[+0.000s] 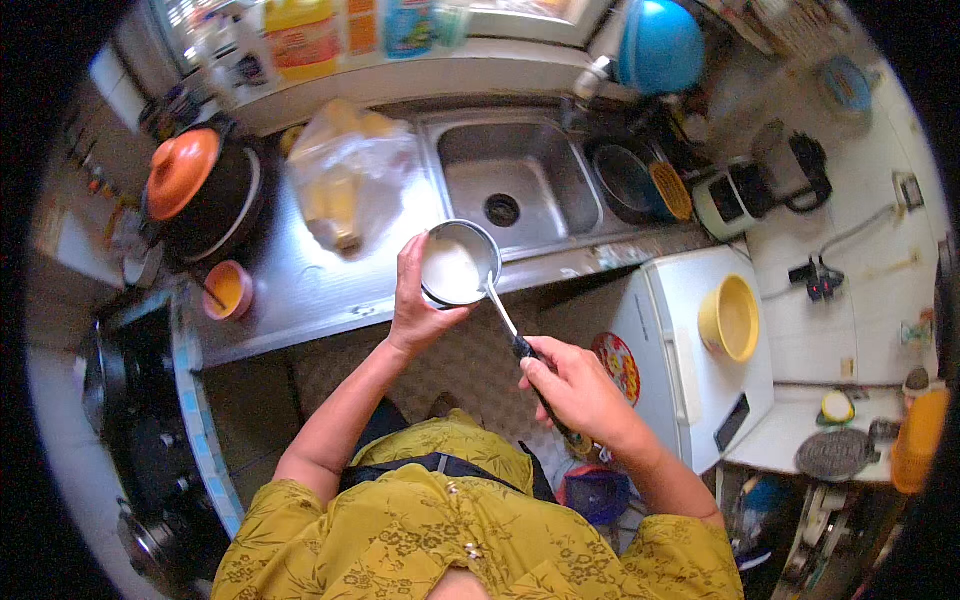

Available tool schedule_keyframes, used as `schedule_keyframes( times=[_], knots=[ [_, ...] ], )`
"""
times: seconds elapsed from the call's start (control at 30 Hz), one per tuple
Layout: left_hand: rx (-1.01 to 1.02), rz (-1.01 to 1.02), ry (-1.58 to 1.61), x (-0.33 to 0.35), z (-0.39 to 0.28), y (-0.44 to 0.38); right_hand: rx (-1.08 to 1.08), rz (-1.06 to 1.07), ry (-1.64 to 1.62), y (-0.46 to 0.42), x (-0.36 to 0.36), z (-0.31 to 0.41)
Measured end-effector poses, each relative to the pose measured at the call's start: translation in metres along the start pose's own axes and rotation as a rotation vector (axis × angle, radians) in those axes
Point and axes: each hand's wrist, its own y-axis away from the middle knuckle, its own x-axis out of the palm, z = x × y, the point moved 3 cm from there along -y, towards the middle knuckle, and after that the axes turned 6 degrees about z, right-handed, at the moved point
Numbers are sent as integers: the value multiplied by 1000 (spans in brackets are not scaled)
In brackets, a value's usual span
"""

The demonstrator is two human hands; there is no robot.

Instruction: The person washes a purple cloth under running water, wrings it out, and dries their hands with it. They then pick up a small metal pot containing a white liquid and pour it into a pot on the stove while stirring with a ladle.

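Note:
My left hand (412,296) cups the side of a round metal vessel (491,244), thumb beneath and fingers along its left wall. Inside lies something pale and white (452,271); I cannot tell whether it is powder or liquid. In my right hand (566,382) is a long black handle (553,414) with a metal shank (504,311) that runs up to the vessel's rim. Whether the shank is fixed to the vessel or belongs to a separate utensil cannot be told. The vessel is held before the front edge of a stainless steel sink (551,161).
On the steel counter (322,289) are a plastic bag (352,161) with yellowish contents, a pink cup (238,296) and a dark pot with an orange lid (184,172). A gas stove (142,420) is at left. A yellow bowl (729,319) stands on a white refrigerator (709,262).

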Motion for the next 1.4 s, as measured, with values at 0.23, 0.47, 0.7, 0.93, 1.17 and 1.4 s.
schedule_keyframes(
  times=[0.23,0.47,0.7,0.93,1.17,1.4],
  knots=[
    [139,247,189,113,-31,-27,257,-71,-824,44,-44,-64],
    [277,466,407,198,-51,-58,224,-313,-928,68,-61,-85],
    [352,827,629,252,-98,-77,228,-548,-997,101,-82,-92],
    [83,888,824,298,-109,-67,262,-661,-1060,112,-89,-99],
    [-667,1009,1161,346,-97,-36,232,-806,-1390,110,-91,-105],
    [-889,1067,1307,366,-106,0,90,-855,-1567,106,-76,-122]
  ],
)
